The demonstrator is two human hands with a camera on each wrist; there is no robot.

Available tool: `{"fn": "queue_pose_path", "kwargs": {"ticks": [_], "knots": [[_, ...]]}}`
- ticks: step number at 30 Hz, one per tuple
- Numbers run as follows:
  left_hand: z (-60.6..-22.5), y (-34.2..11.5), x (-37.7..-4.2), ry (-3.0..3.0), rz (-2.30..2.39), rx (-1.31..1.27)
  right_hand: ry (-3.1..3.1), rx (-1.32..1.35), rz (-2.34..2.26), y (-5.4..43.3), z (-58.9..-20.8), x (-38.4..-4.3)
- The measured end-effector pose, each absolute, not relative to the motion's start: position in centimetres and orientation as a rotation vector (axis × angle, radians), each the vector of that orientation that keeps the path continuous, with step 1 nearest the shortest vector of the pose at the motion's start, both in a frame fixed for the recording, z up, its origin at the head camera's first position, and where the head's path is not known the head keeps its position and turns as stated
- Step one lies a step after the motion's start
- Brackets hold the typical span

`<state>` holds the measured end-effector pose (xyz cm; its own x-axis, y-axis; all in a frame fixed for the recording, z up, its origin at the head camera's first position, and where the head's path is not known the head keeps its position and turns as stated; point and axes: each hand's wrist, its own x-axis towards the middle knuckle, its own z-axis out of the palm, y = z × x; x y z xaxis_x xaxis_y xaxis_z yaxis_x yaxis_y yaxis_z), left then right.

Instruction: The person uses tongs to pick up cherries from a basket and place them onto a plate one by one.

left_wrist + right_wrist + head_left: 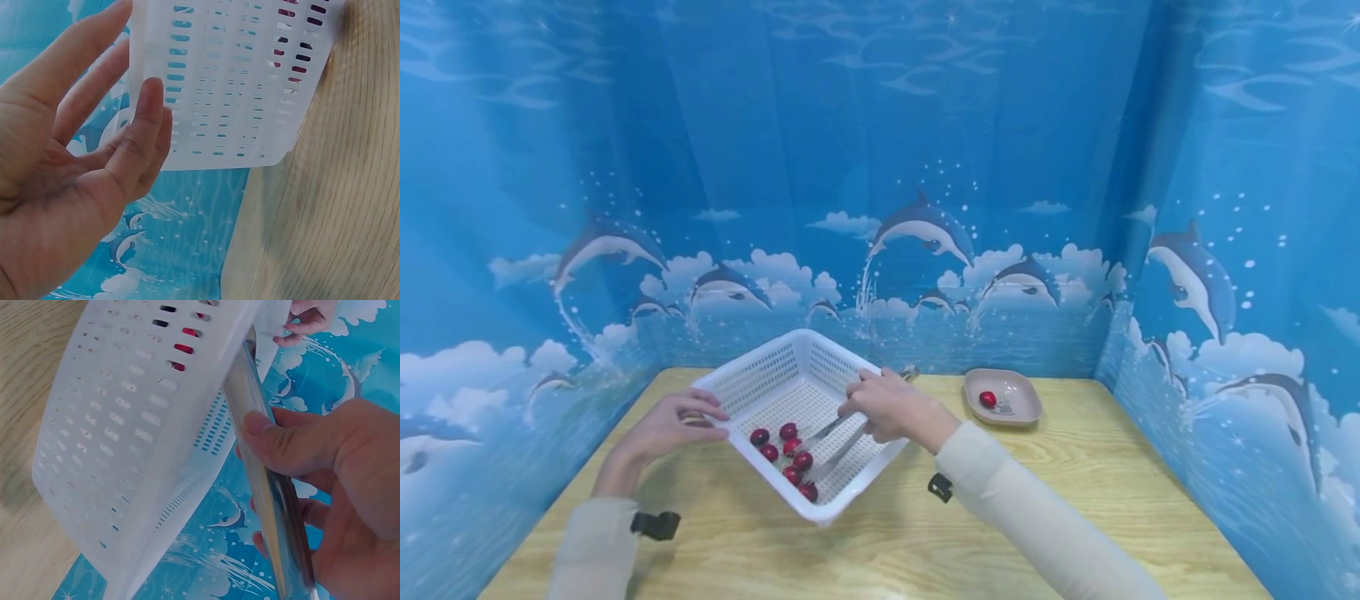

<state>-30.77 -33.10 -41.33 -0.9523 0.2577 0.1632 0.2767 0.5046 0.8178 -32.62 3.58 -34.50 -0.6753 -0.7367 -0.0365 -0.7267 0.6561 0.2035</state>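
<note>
A white perforated plastic basket [760, 379] is tilted, its low corner toward me. My left hand [673, 425] holds its left corner; in the left wrist view, the fingers [147, 119] lie against the outer wall. Several small, shiny dark-red fruits [802, 461] are gathered at the basket's low side. My right hand [891, 407] grips metal tongs [265, 481] over the basket's right side. The tong arms reach down inside, spread apart, with their tips near the fruits. Whether the tips touch any fruit is hard to tell.
At the back right of the wooden table [1075, 492] stands a shallow pinkish dish [1022, 392] with one red fruit [988, 400] in it. A blue curtain [850, 125] printed with dolphins surrounds the table on the back and sides.
</note>
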Motion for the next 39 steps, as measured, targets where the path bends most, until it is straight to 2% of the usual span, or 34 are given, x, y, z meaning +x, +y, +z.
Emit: {"fn": "queue_pose_path", "kwargs": {"ticks": [19,39], "knots": [[-41.9,-33.4,-31.0,-2.671,-1.519,-0.492,-2.703,1.339,-0.436,2.6,-35.8,-32.3],[-42.0,-33.6,-30.9,-2.642,-1.519,-0.537,-2.708,1.275,-0.44,4.1,-35.4,-32.4]]}}
